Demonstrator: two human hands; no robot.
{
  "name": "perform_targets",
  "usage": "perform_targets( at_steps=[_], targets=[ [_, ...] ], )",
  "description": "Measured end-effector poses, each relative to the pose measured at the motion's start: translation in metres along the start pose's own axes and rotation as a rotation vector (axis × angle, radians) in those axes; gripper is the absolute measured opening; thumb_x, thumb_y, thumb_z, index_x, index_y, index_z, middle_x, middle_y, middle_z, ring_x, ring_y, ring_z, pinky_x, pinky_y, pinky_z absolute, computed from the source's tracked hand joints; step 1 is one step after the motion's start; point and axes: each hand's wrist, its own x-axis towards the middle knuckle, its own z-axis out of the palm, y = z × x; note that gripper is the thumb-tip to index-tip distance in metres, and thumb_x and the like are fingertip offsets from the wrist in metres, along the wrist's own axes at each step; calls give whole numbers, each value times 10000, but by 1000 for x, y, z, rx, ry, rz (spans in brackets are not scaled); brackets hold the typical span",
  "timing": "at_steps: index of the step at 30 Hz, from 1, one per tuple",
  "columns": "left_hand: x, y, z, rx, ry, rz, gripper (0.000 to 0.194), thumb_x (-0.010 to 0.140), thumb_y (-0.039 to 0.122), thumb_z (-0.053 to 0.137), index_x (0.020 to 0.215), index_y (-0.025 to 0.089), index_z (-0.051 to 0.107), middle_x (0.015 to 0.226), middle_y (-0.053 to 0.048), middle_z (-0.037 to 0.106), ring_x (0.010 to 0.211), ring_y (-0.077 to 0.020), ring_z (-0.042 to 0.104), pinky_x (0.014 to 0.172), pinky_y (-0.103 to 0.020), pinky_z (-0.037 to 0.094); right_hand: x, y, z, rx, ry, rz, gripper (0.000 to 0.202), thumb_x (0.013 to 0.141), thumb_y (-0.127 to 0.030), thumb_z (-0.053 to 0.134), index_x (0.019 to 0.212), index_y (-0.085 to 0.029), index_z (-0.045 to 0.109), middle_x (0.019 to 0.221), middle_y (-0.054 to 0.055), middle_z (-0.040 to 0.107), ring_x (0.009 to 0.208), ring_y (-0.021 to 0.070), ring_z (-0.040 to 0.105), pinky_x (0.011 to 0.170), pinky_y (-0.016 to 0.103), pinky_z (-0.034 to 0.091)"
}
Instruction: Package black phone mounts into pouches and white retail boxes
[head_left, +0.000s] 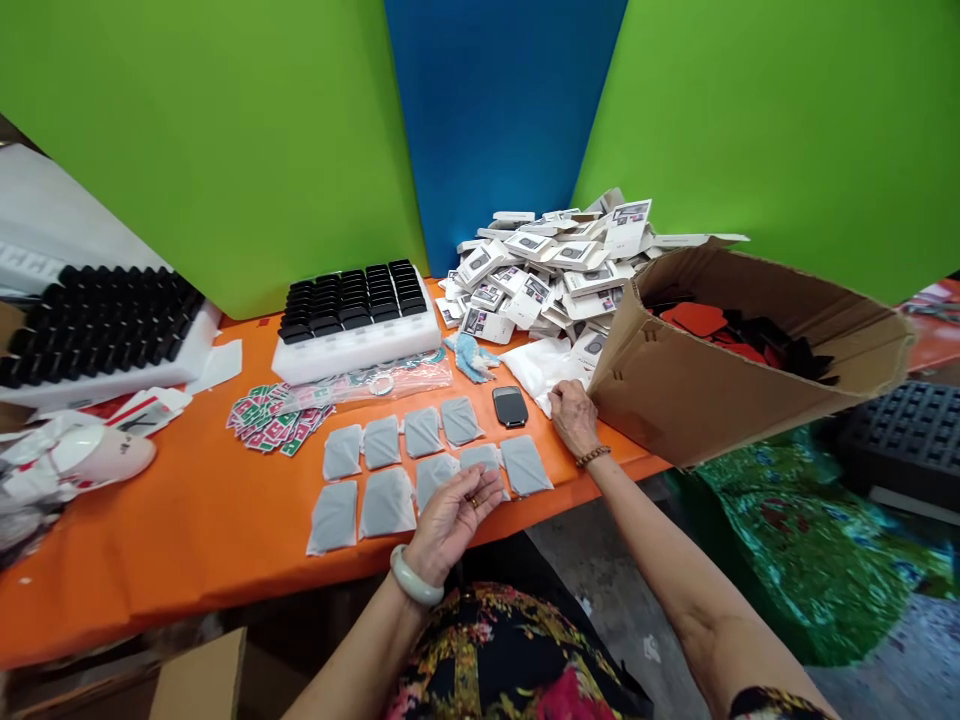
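Observation:
My left hand (459, 508) is palm up above the front row of wrapped items, fingers loosely bent and nothing visible in it. My right hand (576, 418) reaches to the white thin bags (538, 366) beside the carton, its bent fingers pinching at their near edge. Between the hands lies a bare black square device (511, 407) with rounded corners. Two rows of flat grey items in thin white sleeves, such as this wrapped device (386, 503), lie before me. My left hand partly covers some of the front row.
A cardboard carton (660, 385) with red and black pieces stands at right. Behind are a heap of small white boxes (540, 265), a blue crumpled cloth (472, 357) and a white foam tray (360, 345) of black devices. Printed cards (277, 420) and another foam tray (150, 370) lie leftward.

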Motion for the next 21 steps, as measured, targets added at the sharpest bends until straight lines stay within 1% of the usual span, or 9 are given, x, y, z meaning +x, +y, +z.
perform_targets(
  at_steps=[3, 6, 9, 11, 13, 15, 18, 20, 21],
  targets=[
    [1, -1, 0, 22, 5, 1, 69, 824, 57, 598, 814, 90, 657, 813, -124, 727, 784, -183, 708, 849, -328, 557, -1, -1, -1, 22, 12, 27, 131, 844, -186, 424, 771, -185, 532, 847, 101, 524, 721, 214, 459, 631, 333, 339],
    [4, -2, 5, 59, -22, -8, 62, 829, 76, 601, 824, 90, 661, 825, -121, 728, 783, -181, 704, 828, -319, 558, -12, -2, -11, 51, 10, 31, 119, 840, -184, 411, 748, -204, 485, 818, 89, 510, 738, 220, 463, 663, 340, 363],
    [8, -4, 16, 125, -69, -26, 59, 831, 151, 635, 839, 97, 659, 829, -109, 723, 755, -172, 697, 784, -297, 558, -38, -11, -30, 174, -2, -20, 138, 861, -209, 409, 725, -226, 431, 779, 57, 487, 723, 208, 470, 680, 338, 379],
    [13, -6, 25, 165, -111, -38, 170, 818, 274, 677, 840, 107, 651, 816, -98, 714, 718, -163, 686, 737, -282, 554, -62, -25, -45, 271, -34, -92, 158, 893, -228, 397, 736, -231, 417, 762, 38, 476, 700, 195, 467, 670, 332, 381],
    [18, -8, 33, 181, -166, -50, 301, 780, 413, 702, 837, 123, 643, 786, -77, 703, 683, -155, 669, 694, -277, 543, -89, -43, -60, 320, -113, -170, 159, 919, -228, 382, 766, -231, 424, 754, 26, 473, 694, 188, 466, 656, 327, 381],
    [24, -9, 38, 182, -220, -39, 367, 733, 481, 724, 825, 136, 641, 757, -53, 693, 666, -149, 650, 672, -268, 522, -114, -60, -71, 356, -215, -215, 149, 931, -214, 373, 797, -228, 436, 780, 31, 489, 700, 183, 475, 645, 321, 389],
    [31, -8, 39, 228, -206, 54, 389, 649, 470, 789, 766, 131, 640, 676, -20, 663, 596, -127, 596, 618, -246, 470, -142, -78, -81, 414, -374, -252, 152, 939, -194, 371, 804, -232, 431, 796, 29, 512, 702, 175, 495, 627, 308, 402],
    [30, -5, 35, 287, -173, 143, 402, 593, 457, 824, 714, 126, 631, 618, 6, 623, 536, -98, 534, 565, -228, 420, -148, -82, -83, 451, -471, -283, 165, 942, -204, 395, 785, -234, 434, 781, 18, 523, 693, 167, 503, 622, 301, 409],
    [28, -3, 33, 320, -180, 173, 405, 580, 455, 830, 699, 124, 630, 607, 14, 608, 522, -87, 508, 548, -220, 397, -147, -82, -83, 468, -492, -291, 157, 941, -228, 425, 785, -234, 449, 773, 13, 527, 683, 164, 503, 619, 299, 412]
  ],
)
